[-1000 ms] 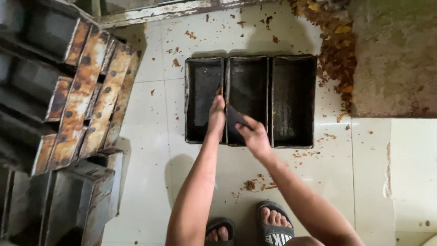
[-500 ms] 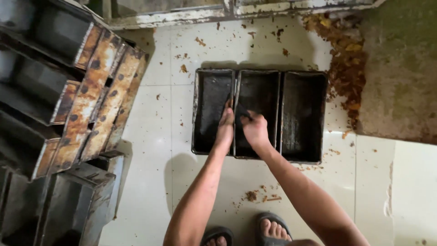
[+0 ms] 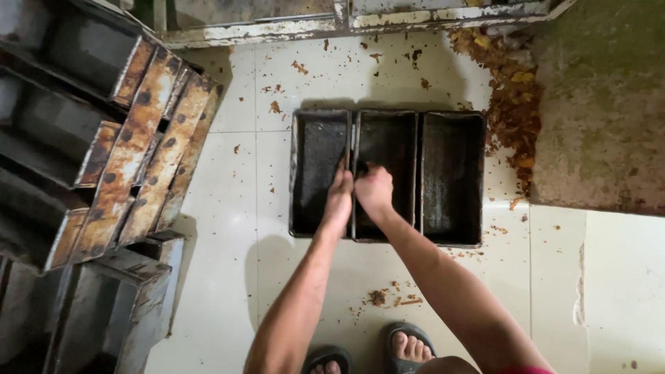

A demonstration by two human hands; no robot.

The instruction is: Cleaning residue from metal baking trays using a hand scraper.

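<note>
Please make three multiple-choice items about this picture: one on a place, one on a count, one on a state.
1. Where does the three-part baking tin lie?
A. on the tiled floor
B. on a table
C. on the stacked tins

2. How many compartments does it have?
A. two
B. three
C. five

3. What state are the stacked tins at the side in?
A. shiny new
B. wrapped in paper
C. rusty on their rims

Answers:
1 A, white tiles show all around it, next to the person's sandals.
2 B, two dividers split it into three; the left hand and right hand meet at one divider.
3 C, brown rust patches cover their rims.
</note>
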